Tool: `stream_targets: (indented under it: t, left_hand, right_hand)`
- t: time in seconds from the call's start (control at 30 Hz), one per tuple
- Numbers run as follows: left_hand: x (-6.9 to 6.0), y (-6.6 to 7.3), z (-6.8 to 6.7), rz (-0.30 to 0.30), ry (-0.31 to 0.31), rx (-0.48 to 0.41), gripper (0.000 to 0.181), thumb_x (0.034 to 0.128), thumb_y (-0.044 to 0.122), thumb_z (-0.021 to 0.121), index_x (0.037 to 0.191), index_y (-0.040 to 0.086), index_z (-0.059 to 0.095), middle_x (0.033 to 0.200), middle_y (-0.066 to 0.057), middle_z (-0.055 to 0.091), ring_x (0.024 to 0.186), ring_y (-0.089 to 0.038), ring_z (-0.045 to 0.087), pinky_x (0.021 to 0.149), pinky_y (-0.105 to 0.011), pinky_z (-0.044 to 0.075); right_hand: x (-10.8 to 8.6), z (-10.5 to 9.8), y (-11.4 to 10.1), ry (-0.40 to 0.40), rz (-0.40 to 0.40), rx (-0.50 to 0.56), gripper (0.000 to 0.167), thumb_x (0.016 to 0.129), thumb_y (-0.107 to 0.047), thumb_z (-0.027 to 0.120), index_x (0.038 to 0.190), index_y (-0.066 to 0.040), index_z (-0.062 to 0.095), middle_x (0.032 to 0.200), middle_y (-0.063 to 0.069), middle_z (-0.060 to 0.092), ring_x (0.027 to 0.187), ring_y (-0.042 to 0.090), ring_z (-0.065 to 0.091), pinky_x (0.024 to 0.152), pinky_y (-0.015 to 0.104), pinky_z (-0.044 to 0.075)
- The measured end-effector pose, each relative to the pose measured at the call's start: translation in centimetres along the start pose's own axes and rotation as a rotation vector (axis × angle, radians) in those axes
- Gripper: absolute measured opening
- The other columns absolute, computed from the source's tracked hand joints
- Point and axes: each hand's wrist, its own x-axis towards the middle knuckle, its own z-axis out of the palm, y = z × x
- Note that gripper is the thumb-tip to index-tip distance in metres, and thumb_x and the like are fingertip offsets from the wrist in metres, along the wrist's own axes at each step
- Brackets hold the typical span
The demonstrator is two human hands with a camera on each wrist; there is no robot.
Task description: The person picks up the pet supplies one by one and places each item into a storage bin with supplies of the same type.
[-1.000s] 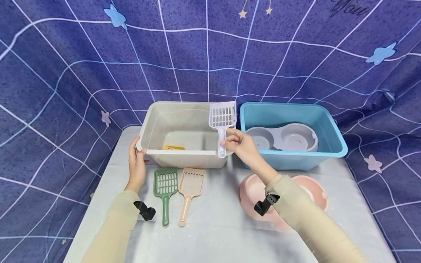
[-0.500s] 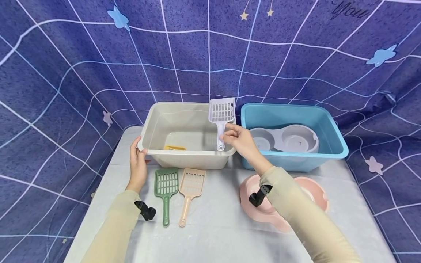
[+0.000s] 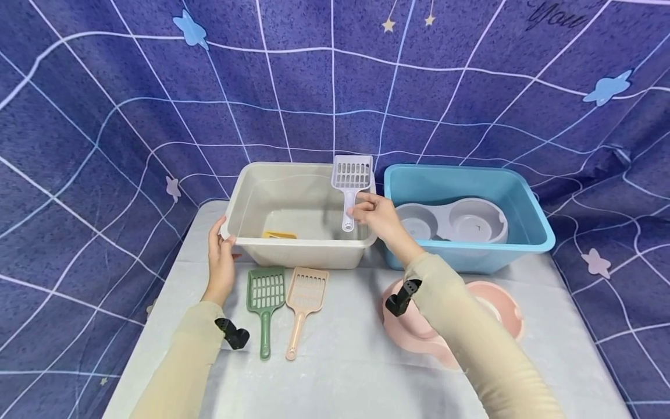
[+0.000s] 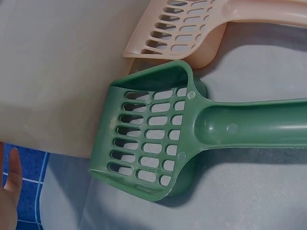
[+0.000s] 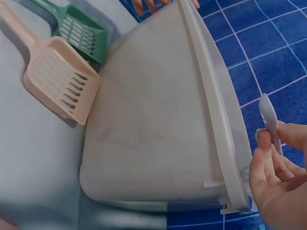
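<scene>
My left grip (image 3: 220, 262) holds the tub (image 3: 303, 256) by its rim. I guess I'm part done: green scoop (image 3: 265, 314) still out on the surface (image 3: 335, 372), yellow thing (image 3: 280, 235) in the tub, peach scoop (image 3: 300, 314) still out too. My right grip (image 3: 379, 218) pinches the purple scoop (image 3: 349, 192) above the tub. Scoops look smooth, plastic, full of holes.

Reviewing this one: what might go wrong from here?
The right hand pinches the lavender slotted plastic scoop only by its handle, so that grip might slip, dropping it into the beige rectangular plastic bin. The left hand holds the bin's rim; a tug could shove the green slotted plastic scoop and peach slotted plastic scoop close in front.
</scene>
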Motion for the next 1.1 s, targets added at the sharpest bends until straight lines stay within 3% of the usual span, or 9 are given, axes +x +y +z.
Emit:
stream_targets:
  t: [0.17,0.27,0.4,0.57,0.9,1.1]
  left_hand:
    - [0.0,-0.1,-0.1,0.008,0.0,-0.002,0.056,0.101,0.013,0.032,0.156,0.017,0.026,0.144,-0.02,0.043,0.108,-0.01,0.046,0.088,-0.047,0.041]
    - [0.1,-0.1,-0.1,0.011,0.004,0.007,0.055,0.1008,0.013,0.032,0.156,0.017,0.026,0.143,-0.02,0.044,0.106,-0.009,0.047,0.084,-0.041,0.043]
    - [0.1,0.0,0.0,0.01,0.006,0.013,0.055,0.1008,0.013,0.032,0.156,0.017,0.027,0.142,-0.019,0.045,0.105,-0.009,0.047,0.082,-0.036,0.043]
    - [0.1,0.0,0.0,0.008,0.008,0.003,0.055,0.1008,0.012,0.032,0.155,0.017,0.027,0.141,-0.02,0.045,0.105,-0.009,0.047,0.085,-0.043,0.042]
    - [0.1,-0.1,0.1,0.004,0.002,-0.007,0.055,0.1015,0.012,0.032,0.156,0.018,0.027,0.143,-0.018,0.044,0.106,-0.009,0.047,0.084,-0.042,0.042]
    - [0.0,-0.1,0.1,0.008,0.006,-0.01,0.054,0.1017,0.012,0.032,0.156,0.018,0.027,0.141,-0.019,0.044,0.104,-0.009,0.047,0.082,-0.039,0.042]
  right_hand:
    - [0.4,0.3,-0.2,-0.014,0.003,-0.047,0.054,0.089,-0.006,0.072,0.138,0.005,0.053,0.105,0.019,0.071,0.085,0.032,0.066,0.076,0.029,0.056]
    - [0.6,0.5,-0.2,-0.016,-0.004,-0.071,0.053,0.089,-0.006,0.072,0.138,0.005,0.053,0.106,0.021,0.071,0.089,0.038,0.065,0.072,0.027,0.056]
    - [1.0,0.8,-0.1,-0.02,-0.005,-0.077,0.052,0.091,-0.006,0.07,0.139,0.005,0.052,0.108,0.022,0.069,0.082,0.03,0.065,0.073,0.029,0.056]
    - [1.3,1.3,0.1,-0.019,0.009,-0.073,0.052,0.09,-0.004,0.07,0.138,0.006,0.052,0.111,0.024,0.068,0.073,0.016,0.063,0.073,0.027,0.056]
    - [1.4,1.7,0.5,-0.012,-0.021,-0.109,0.051,0.09,-0.004,0.069,0.138,0.006,0.053,0.111,0.022,0.069,0.083,0.023,0.065,0.077,0.03,0.056]
    - [1.4,1.7,0.8,-0.003,-0.035,-0.084,0.051,0.091,-0.005,0.069,0.137,0.007,0.053,0.11,0.021,0.069,0.08,0.018,0.064,0.077,0.03,0.056]
